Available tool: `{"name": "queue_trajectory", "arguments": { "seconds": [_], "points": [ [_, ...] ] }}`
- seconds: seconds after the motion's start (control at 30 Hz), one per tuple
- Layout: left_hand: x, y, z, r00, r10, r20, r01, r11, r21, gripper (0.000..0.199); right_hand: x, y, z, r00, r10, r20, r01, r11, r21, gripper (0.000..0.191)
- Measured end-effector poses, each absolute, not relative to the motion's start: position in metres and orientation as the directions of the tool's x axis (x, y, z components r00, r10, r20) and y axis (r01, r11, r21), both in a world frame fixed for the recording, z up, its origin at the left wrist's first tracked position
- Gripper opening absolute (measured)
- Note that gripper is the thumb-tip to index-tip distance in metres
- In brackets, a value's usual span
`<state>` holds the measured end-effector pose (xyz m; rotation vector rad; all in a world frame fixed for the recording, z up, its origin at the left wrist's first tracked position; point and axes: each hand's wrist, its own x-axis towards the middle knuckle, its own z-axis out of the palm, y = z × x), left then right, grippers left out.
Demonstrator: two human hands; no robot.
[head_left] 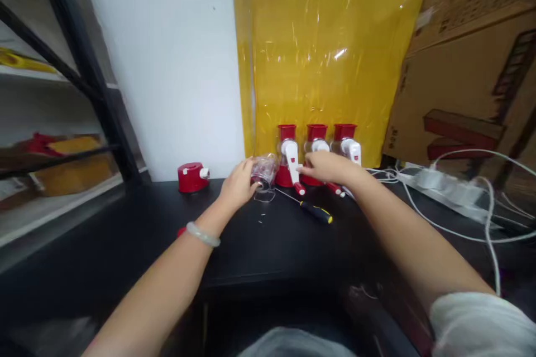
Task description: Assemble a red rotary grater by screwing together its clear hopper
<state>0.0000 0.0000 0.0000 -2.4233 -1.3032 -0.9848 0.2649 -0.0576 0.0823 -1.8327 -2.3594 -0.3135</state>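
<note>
My left hand (239, 184) is closed around the side of a clear plastic housing (264, 170) lying on the black table. What sits inside the housing is hard to make out. My right hand (324, 166), fingers curled together, is in front of the middle rotary grater (317, 132), covering part of its white crank; whether something small is between the fingertips is unclear. Left of it stands another red-and-white rotary grater (287, 132), crank hanging down. A third rotary grater (344, 132) is partly behind my right hand and forearm. A yellow-and-black screwdriver (316, 212) lies in front of them.
A red round base (191, 177) with a white knob sits at the back left. White cables and a power strip (450, 195) run along the right, beside large cardboard boxes (456, 78). A white panel (167, 67) and yellow plastic curtain (322, 44) stand behind the table (259, 251).
</note>
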Motion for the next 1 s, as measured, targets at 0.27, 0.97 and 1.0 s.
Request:
{"name": "queue_trajectory", "arguments": {
  "seconds": [0.27, 0.97, 1.0],
  "points": [
    [-0.014, -0.024, 0.01, 0.542, 0.557, 0.629, 0.722, -0.692, -0.009, 0.064, 0.273, -0.058, 0.015, -0.274, 0.927, -0.255, 0.952, 0.299, 0.064, 0.049],
    [-0.019, -0.029, -0.022, 0.746, 0.656, 0.113, 0.614, -0.744, 0.263, 0.007, 0.356, -0.053, 0.024, -0.347, 0.938, -0.01, 0.53, 0.187, -0.827, 0.041],
    [-0.018, -0.028, -0.023, 0.75, 0.652, 0.112, 0.609, -0.747, 0.267, 0.007, 0.357, -0.053, 0.024, -0.374, 0.927, -0.004, 0.491, 0.194, -0.849, 0.04]
  ]
}}
